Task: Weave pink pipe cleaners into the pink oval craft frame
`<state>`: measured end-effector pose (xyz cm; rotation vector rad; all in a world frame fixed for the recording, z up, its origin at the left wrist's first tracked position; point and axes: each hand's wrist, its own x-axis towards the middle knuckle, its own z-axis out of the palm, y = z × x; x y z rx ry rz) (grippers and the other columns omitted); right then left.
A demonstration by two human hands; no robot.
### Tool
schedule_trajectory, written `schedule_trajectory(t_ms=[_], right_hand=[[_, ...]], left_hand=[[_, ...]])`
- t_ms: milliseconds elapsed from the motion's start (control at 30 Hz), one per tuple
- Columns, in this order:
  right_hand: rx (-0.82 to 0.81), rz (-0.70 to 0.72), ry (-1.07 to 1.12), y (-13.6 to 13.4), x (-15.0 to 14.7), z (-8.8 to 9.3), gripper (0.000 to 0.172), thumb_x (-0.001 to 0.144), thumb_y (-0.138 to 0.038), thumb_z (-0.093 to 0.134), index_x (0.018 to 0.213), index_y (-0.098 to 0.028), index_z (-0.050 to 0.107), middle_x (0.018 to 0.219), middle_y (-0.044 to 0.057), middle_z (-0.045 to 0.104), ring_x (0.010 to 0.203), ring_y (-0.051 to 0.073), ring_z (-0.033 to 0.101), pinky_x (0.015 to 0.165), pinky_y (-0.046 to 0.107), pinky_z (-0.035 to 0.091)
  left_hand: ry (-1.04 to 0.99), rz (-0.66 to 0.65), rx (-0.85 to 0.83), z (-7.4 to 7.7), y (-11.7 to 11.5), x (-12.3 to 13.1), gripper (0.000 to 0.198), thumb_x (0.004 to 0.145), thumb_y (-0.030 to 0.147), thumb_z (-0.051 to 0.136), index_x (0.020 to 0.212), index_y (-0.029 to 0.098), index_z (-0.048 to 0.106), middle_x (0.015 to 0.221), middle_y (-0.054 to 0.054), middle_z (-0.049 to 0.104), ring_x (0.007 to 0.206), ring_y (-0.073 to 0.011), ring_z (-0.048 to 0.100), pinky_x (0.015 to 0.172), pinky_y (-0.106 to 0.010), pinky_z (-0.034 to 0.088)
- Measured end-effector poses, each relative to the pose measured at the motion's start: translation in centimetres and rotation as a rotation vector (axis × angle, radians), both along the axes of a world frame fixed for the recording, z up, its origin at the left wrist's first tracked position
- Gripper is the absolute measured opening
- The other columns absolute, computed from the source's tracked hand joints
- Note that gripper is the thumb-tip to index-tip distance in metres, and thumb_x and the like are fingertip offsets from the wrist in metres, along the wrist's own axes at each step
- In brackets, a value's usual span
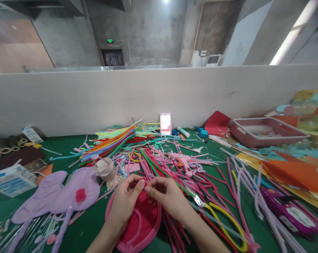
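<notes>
My left hand point(129, 194) and my right hand point(166, 195) come together at the middle, both with fingers pinched. Between their fingertips is a small red-pink piece of pipe cleaner point(144, 183), mostly hidden by the fingers. Below my hands lies a rounded shape made of red pipe cleaners with a pink rim point(156, 229), its upper part covered by my hands. A thin pink strand curves over its red surface. Red and pink pipe cleaners point(172, 232) lie loose beside it, and yellow-handled scissors point(222, 219) rest to the right of my right hand.
A pink glue gun point(185, 164) lies behind my hands. Multicoloured pipe cleaners point(116, 140) are heaped at the back. On the left are a lilac butterfly-like shape point(60, 196) and a paper cup point(105, 170). A pink bin point(266, 138) and purple device point(290, 212) sit right.
</notes>
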<state>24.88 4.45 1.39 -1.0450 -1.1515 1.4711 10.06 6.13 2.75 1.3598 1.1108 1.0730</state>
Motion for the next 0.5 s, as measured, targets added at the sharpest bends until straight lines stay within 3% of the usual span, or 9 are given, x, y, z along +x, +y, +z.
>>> schedule_trajectory(t_ms=[200, 500], right_hand=[[-0.071, -0.034, 0.117, 0.1, 0.7, 0.7, 0.041, 0.063, -0.051, 0.081, 0.070, -0.015, 0.063, 0.058, -0.003, 0.060, 0.051, 0.010, 0.056, 0.052, 0.022, 0.042], [-0.118, 0.027, 0.150, -0.2, 0.3, 0.7, 0.040, 0.060, -0.047, 0.083, 0.067, -0.014, 0.062, 0.053, -0.003, 0.061, 0.048, 0.010, 0.056, 0.051, 0.021, 0.041]], left_hand=[[-0.197, -0.063, -0.189, 0.2, 0.6, -1.0, 0.043, 0.081, 0.054, 0.063, 0.092, 0.013, 0.072, 0.094, -0.010, 0.071, 0.083, -0.0209, 0.062, 0.078, -0.032, 0.050], [0.009, -0.128, -0.097, 0.7, 0.5, -1.5, 0.029, 0.080, 0.043, 0.070, 0.089, 0.016, 0.069, 0.083, -0.003, 0.068, 0.079, -0.0176, 0.060, 0.073, -0.027, 0.047]])
